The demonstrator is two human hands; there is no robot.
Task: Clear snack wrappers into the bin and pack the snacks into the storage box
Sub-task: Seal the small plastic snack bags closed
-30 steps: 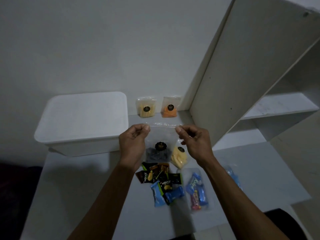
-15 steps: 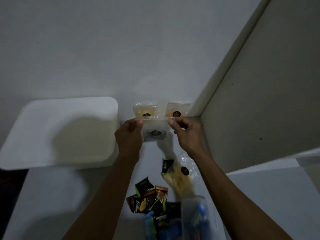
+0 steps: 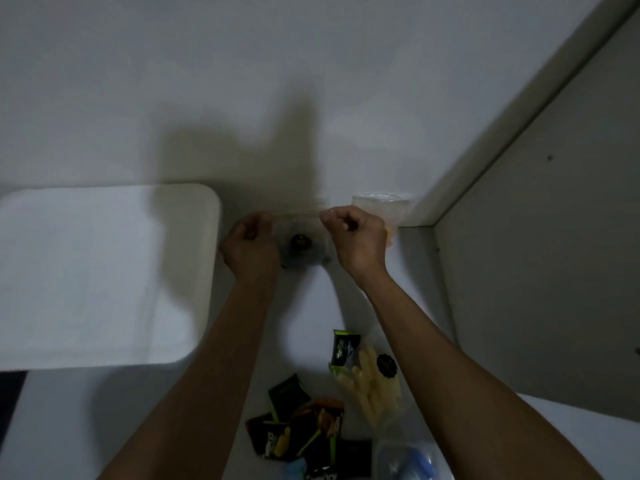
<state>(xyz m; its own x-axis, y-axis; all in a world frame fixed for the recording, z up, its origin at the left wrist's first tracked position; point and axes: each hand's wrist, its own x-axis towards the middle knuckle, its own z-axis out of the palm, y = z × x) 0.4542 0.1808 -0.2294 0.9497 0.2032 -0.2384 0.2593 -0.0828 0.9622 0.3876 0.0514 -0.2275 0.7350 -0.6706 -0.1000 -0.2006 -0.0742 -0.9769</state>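
Clear pouch (image 3: 300, 244): upright, top edge level, just right of the white box (image 3: 104, 271).
Your left hand (image 3: 251, 245): pinched its top-left corner.
Your right hand (image 3: 356, 237): pinched its top-right corner.

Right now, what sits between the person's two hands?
In the head view, a clear snack pouch with a dark round label spans the gap; the left hand and right hand each pinch a top corner.
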